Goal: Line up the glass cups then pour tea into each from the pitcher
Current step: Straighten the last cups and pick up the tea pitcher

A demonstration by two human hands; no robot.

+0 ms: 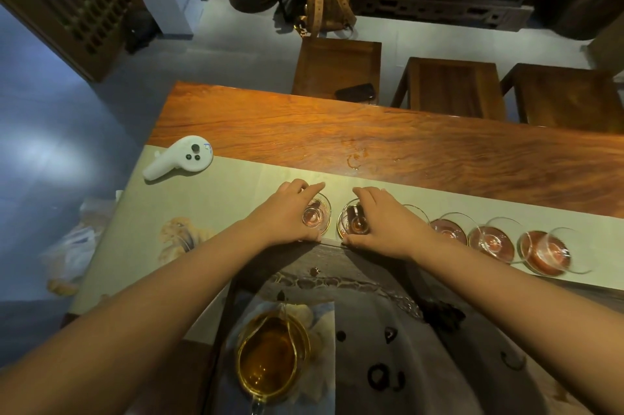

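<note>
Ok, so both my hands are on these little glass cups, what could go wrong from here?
1. Each hand, left and right, grips a cup right beside the other; sliding them could knock the glass cups together and chip them.
2. The full pitcher sits between your forearms; pulling back carelessly might tip it.
3. The tabletop already shows wet marks, so cups may skid.

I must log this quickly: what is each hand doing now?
Left hand: fingers curled over a glass cup, gripping it.
Right hand: fingers curled over the neighbouring glass cup, gripping it.
</note>
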